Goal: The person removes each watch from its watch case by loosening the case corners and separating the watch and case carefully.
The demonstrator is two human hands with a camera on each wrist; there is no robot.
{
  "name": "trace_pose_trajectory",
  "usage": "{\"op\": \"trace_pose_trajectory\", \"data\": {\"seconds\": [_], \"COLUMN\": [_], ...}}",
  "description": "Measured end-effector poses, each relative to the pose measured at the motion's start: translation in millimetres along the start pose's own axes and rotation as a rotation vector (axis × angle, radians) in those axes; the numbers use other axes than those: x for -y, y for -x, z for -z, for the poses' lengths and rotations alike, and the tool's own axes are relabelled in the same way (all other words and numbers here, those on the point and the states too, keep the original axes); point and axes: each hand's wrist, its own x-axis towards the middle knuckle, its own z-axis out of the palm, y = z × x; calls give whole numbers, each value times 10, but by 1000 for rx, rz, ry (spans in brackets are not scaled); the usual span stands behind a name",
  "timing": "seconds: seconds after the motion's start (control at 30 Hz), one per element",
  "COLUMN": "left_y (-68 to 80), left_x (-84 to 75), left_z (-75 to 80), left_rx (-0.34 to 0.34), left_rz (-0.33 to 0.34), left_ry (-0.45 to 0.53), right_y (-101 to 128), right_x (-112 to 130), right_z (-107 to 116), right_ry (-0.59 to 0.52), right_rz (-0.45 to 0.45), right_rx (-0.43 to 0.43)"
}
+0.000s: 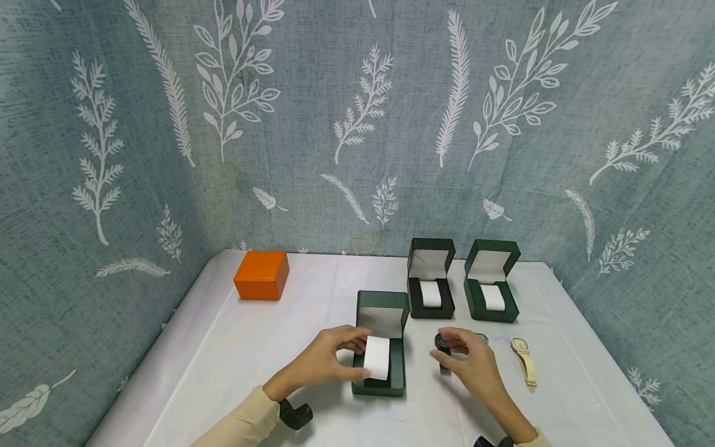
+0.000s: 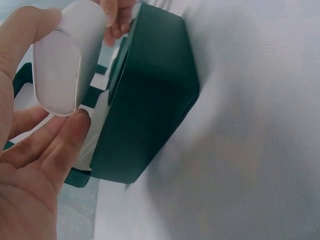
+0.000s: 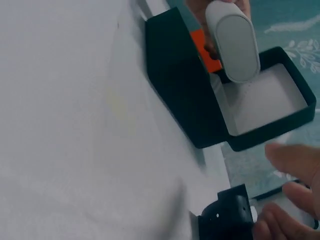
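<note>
Your left hand (image 1: 329, 359) reached in from the left with thumb and fingers curled around the white oval watch cushion (image 1: 377, 357), holding it just above the open dark green hinged box (image 1: 382, 351) nearest you, while your right hand (image 1: 471, 363) hovered just right of that box, fingers pinching the black-strapped wristwatch (image 1: 444, 351) upright on the white tablecloth (image 1: 223, 354). Behind stood two more open green boxes (image 1: 431, 278), each with a white cushion seated inside, and a closed orange box (image 1: 261, 275) far left. A cream-strapped watch (image 1: 524, 361) lay flat near your right hand.
</note>
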Motion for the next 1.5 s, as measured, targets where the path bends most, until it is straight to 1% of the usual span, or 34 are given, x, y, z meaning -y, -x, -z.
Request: {"op": "trace_pose_trajectory", "data": {"seconds": [0.1,0.17,0.33,0.57,0.7,0.93,1.17,1.5], "left_y": [1,0,-10,-16,-20,-25,-34,-40], "left_x": [0,-4,-27,-43,-42,-34,-22,1], "left_z": [1,4,15,17,16,13,5,-5], "left_rx": [-5,-8,-7,-21,-28,-34,-32,-31], "left_rz": [-15,-16,6,60,69,63,66,60], "left_ry": [-4,-11,-14,1,-1,9,5,-4], "right_y": [-1,7,24,26,29,49,57,45], "right_x": [38,65,118,126,141,166,147,98], "right_z": [-30,-54,-113,-213,-264,-335,-386,-422], "right_ry": [-62,-75,-71,-85,-99,-100,-116,-109], "right_rz": [39,55,77,188,202,174,197,178], "right_rx": [50,83,148,250,290,333,324,351]}}
